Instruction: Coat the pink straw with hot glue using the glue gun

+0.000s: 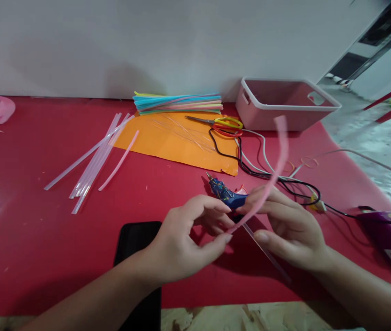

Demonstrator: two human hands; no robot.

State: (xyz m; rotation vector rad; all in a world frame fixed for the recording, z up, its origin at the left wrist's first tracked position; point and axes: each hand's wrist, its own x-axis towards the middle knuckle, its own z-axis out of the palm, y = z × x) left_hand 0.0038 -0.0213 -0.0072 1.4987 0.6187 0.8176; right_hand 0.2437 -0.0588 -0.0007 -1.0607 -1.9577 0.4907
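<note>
A curved pink pipe cleaner [274,177] rises in front of me, its lower end pinched between the thumb and fingers of my left hand [188,234]. My right hand [290,227] is beside it, thumb and fingers apart, with the pipe cleaner crossing in front of its fingertips; whether they touch it I cannot tell. Just beyond both hands a blue glue gun [228,193] lies on the red table [37,248], partly hidden by my fingers. A clear glue stick [267,255] extends from behind it toward me.
Several glue sticks [95,161] and another pink pipe cleaner [119,161] lie left. Behind are bundled pipe cleaners [178,103], an orange sheet [168,142], scissors [228,125] and a bin [285,115]. Cables [285,179] run to a purple power strip [385,234]. A black phone [136,239] sits under my left arm.
</note>
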